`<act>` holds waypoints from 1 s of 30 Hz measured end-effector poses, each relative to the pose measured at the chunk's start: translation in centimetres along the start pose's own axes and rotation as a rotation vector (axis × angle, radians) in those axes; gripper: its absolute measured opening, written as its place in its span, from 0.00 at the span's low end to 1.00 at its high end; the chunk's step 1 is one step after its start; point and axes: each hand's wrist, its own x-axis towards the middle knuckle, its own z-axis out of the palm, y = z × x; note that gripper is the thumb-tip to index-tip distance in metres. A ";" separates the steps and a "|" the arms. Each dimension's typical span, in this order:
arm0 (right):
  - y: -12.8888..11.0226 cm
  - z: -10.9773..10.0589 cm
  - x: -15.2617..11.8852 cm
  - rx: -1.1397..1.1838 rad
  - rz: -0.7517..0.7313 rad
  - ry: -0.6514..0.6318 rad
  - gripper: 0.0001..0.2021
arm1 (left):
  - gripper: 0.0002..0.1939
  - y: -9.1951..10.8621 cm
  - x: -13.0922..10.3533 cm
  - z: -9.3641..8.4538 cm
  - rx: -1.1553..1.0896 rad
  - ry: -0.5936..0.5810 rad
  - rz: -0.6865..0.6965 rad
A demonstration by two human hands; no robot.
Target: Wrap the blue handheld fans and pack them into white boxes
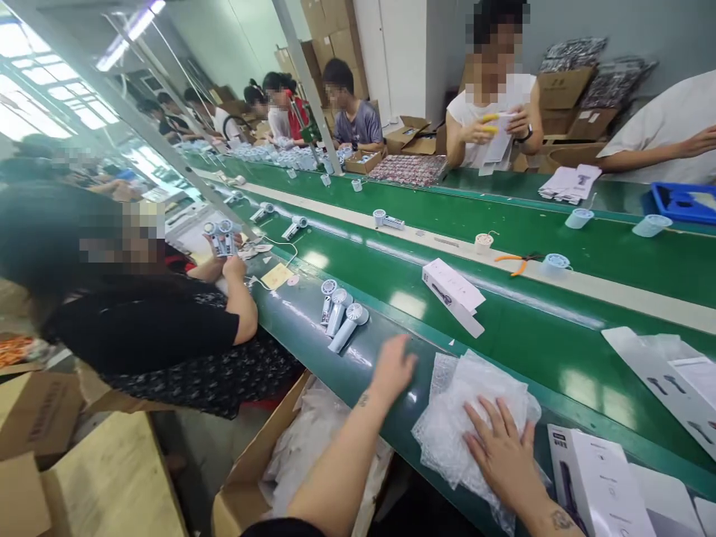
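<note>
Wrap, clear, bubble-textured plastic [495, 373], loose pile: on the near bench [296, 324], directly beneath the right hand. Right hand [500, 451]: palm down, fingers spread wide across the pile; whether any sheet is pinched, cannot tell. Probable fault: layers look slick and unevenly stacked, so a sideways drag could shift the whole pile or lift two together. Left hand [394, 367]: fingers loosely extended, nothing seen in its grasp, apart from the wrap. Handheld fans [338, 313], three, pale blue: lying close together, near the left hand, not touching it. Probable fault: a hasty grab could knock a neighbour. Carton [240, 477], open, plastic inside: below the bench edge. Printed box [596, 477], white: beside the right wrist.
</note>
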 end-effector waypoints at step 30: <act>1.1 0.1 -4.3 0.283 -0.085 0.201 0.14 | 0.19 -1.1 2.6 -3.7 -0.063 0.157 -0.090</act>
